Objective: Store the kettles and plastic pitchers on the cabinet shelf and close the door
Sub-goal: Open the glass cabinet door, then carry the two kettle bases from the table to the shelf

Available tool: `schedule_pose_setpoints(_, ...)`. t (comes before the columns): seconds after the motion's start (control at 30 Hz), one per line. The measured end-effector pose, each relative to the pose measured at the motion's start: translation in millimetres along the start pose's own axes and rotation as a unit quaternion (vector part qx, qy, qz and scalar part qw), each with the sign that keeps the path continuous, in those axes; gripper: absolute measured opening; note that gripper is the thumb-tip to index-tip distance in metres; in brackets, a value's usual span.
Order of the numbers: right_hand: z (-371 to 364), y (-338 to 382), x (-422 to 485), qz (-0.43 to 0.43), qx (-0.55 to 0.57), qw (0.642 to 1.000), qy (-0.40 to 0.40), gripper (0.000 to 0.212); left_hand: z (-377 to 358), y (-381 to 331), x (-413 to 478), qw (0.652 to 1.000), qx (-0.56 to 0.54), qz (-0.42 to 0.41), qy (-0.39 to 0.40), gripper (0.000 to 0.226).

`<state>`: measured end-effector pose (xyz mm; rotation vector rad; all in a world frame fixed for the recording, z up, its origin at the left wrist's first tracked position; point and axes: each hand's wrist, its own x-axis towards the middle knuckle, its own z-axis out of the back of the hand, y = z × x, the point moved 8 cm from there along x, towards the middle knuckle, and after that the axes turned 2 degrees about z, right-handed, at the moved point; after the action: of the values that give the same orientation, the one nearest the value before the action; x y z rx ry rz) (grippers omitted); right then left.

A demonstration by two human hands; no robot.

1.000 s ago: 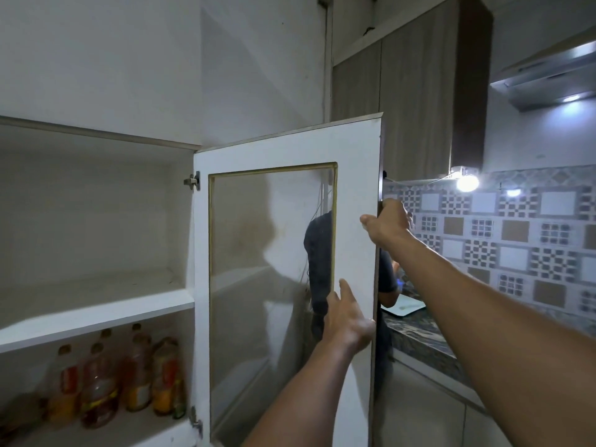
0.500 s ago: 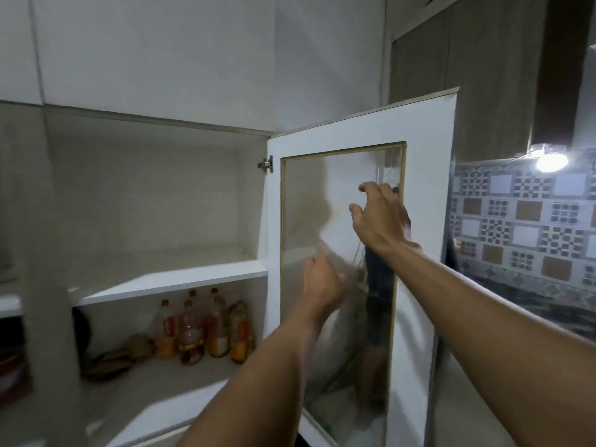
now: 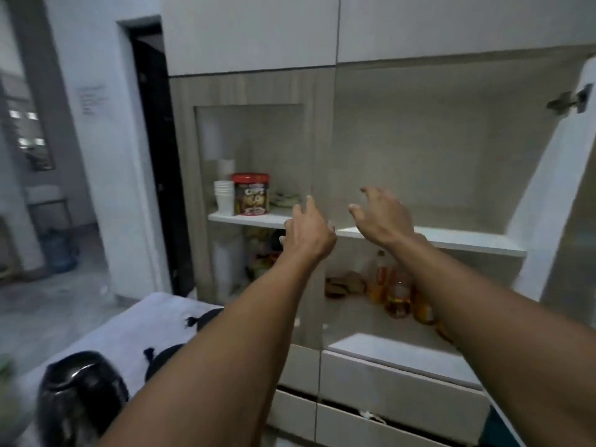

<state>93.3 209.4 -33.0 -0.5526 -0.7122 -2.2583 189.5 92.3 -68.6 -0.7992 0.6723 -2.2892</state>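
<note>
The left hand [image 3: 309,230] and the right hand [image 3: 383,217] are both raised in front of the cabinet with fingers spread and loosely curled, grasping nothing. They hang before the front edge of the white upper cabinet shelf [image 3: 451,238], which lies bare behind them. The white glass-panelled cabinet door [image 3: 561,175] stands swung open at the far right, its metal hinge [image 3: 569,101] in view near the top corner.

The task's thing nearest to view is a dark, shiny rounded kettle [image 3: 79,398]. It sits at the lower left on a white patterned cloth-covered surface [image 3: 138,330], well below and to the left of both hands. The left hand is the nearer, so the coming reach likely runs down and leftward.

The kettle is blurred and cut off by the frame's lower edge; its handle and long axis cannot be made out. No plastic pitcher is visible. The glass bottles [image 3: 396,291] on the lower shelf are partly hidden behind the right forearm.
</note>
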Motion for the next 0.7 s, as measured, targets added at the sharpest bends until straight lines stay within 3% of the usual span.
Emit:
schedule_pose_setpoints(0.2,-136.6,73.4,44.7,0.121,0.067,0.985,0.098,0.055,34.5,126.9,35.8,0.984,0.071,0.135,-0.088,0.069)
schedule_pose_setpoints(0.4,-254.7,98.5,69.6,0.231,0.097,0.944,0.215,0.058,19.0,218.7,39.1,0.935,0.108,0.311,-0.136,0.061)
schedule_pose_setpoints(0.7,-422.8,112.6,55.1,0.294,0.089,0.875,0.375,0.06,-44.1,325.9,27.9,0.865,0.153,0.467,-0.106,0.072)
